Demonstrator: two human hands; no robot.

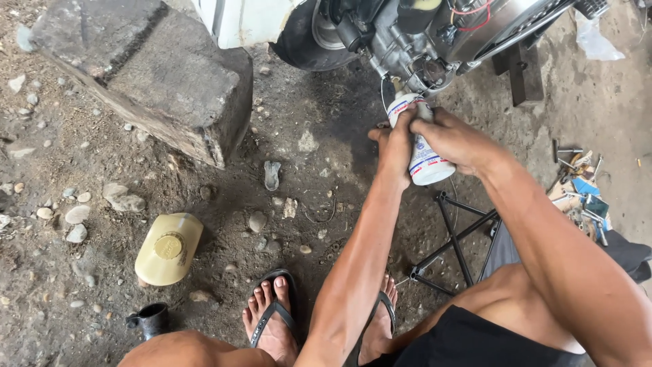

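Observation:
A white plastic bottle (pixel 426 162) with a red and blue label is tipped neck-up against the underside of a small engine (pixel 421 41). My right hand (pixel 458 139) wraps its upper side. My left hand (pixel 395 146) grips it from the left, fingers near the neck. The neck meets the engine's lower housing; the joint itself is hidden by my fingers.
A large concrete block (pixel 156 71) lies at upper left. A yellowish plastic jug (pixel 168 249) and a black cup (pixel 151 318) lie on the dirt at lower left. A black metal frame (pixel 456 246) stands under my arms. Loose tools (pixel 581 187) lie at right. My sandalled feet (pixel 273 319) are below.

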